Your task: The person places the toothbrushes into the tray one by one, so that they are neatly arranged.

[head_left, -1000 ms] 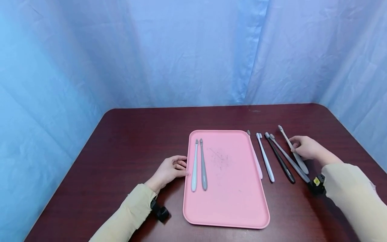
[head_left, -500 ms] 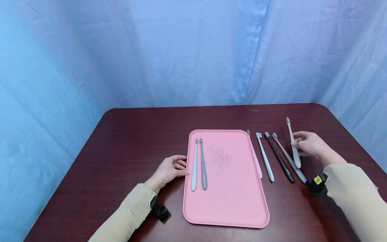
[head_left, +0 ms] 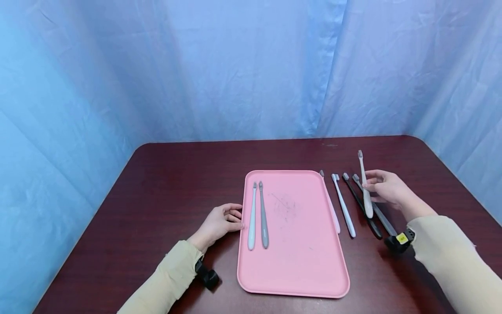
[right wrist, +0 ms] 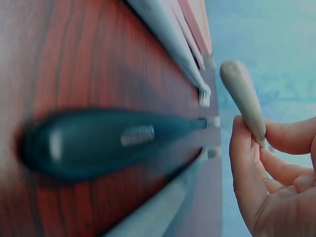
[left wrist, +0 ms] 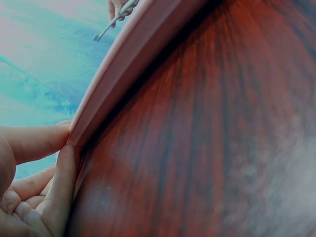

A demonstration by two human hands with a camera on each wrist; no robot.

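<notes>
Right hand: the right hand (head_left: 386,188) pinches a beige toothbrush (head_left: 364,188) between thumb and curled fingers, about midway along the handle; it is lifted off the table, bristle end pointing away from the person, handle end hanging above the brushes that lie below. In the right wrist view the fingers (right wrist: 247,163) close round the handle (right wrist: 243,96).
Left hand: the left hand (head_left: 219,222) rests on the table with loosely bent fingers; its fingertips (left wrist: 59,163) touch the left rim of the pink tray (head_left: 298,279) and grip nothing.
Below the right hand: a black toothbrush (head_left: 358,203) and a grey toothbrush (head_left: 382,216) lie side by side on the table, partly under the raised brush.
Further left on the table: a white toothbrush (head_left: 344,205), then a pink toothbrush (head_left: 332,209) lying just against the tray's right rim.
On the tray: a pale blue toothbrush (head_left: 252,218) and a dark grey toothbrush (head_left: 263,216), parallel and close together near the left edge, heads away from the person.
Surface: dark red-brown wooden table (head_left: 157,183).
Backdrop: blue curtain (head_left: 235,65).
</notes>
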